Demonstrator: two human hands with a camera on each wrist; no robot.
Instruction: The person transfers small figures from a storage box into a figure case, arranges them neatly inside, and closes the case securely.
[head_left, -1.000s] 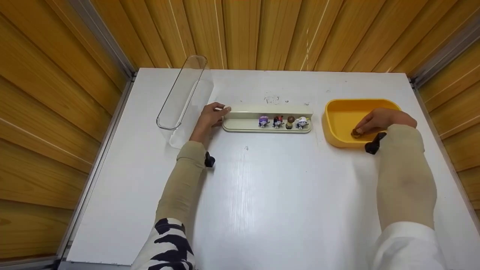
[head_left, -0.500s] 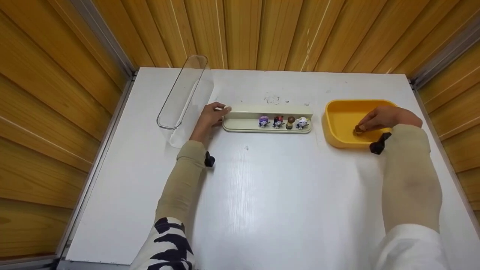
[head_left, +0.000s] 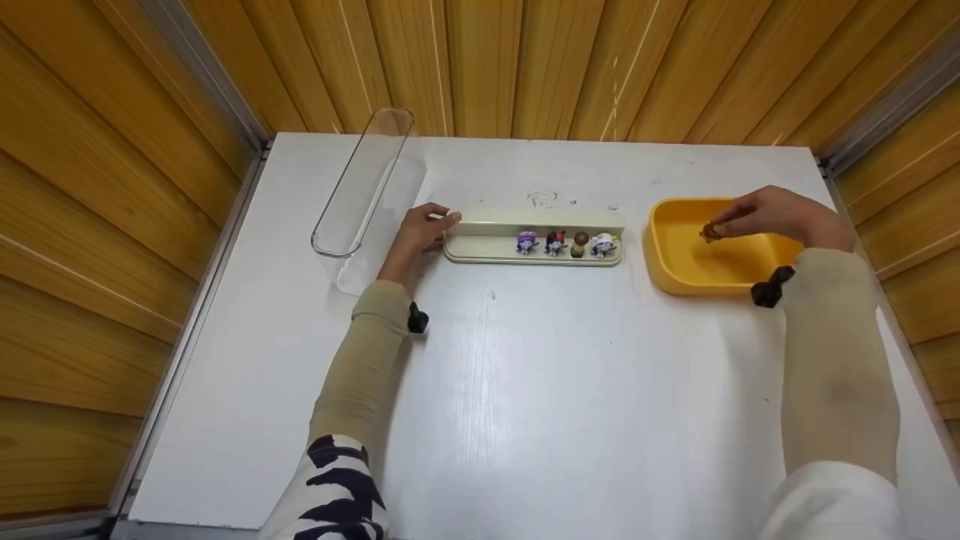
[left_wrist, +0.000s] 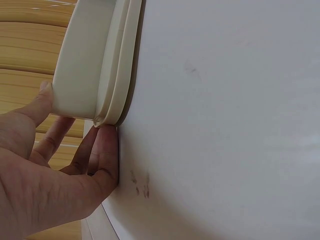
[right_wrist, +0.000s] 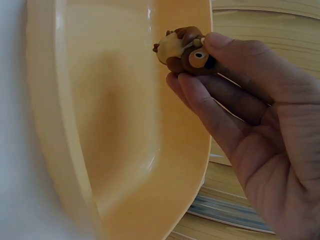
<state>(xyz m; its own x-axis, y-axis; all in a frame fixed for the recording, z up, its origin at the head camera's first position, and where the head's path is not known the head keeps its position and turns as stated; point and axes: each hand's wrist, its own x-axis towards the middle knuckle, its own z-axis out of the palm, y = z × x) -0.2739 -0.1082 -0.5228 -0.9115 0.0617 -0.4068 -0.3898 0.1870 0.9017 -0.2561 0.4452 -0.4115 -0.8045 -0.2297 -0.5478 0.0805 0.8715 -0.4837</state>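
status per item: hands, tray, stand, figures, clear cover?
left hand: grips the cream stand's end
right hand: pinches brown figure, lifted above the tray
yellow tray: nothing else inside
cream stand: flat on table, four figures upright
clear cover: off the stand, lying apart

White table, wooden slat walls, metal corner strips
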